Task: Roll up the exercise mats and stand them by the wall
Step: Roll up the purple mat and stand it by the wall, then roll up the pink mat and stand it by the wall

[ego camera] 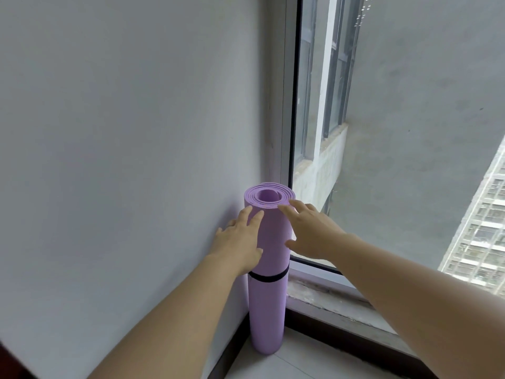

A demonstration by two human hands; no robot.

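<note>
Spotted a lilac exercise mat (269,305) rolled up tight and standing on end, tucked right into the corner between the grey wall (123,132) and the window frame (287,105). Bottom end down on the pale tiled floor (300,359), left side right up against the wall, though couldn't tell whether actually touching. Saw the spiral of layers at the top end, hollow in the middle. Noticed a thin black strap (269,277) around the roll about halfway up, just under the left wrist.

Had the left hand (237,242) laid against the upper left side of the roll, fingers (255,218) straight and close together, pointing up toward the top, thumb lying across the front. Not wrapped around it, just flat on it. Had the right hand (311,231) up by the top, fingers spread and relaxed, fingertips (284,207) touching the near right rim, thumb stuck out lower down beside the roll's right side, contact there hard to call. So both hands open, no real grip on anything.

Also caught a low stone-looking ledge (328,294) along the foot of the window, right beside the mat, and a dark skirting strip (232,356) along the bottom of the wall. Through the glass, looked out on a grey concrete building face (410,132), plus a high-rise (481,228) at far right.
</note>
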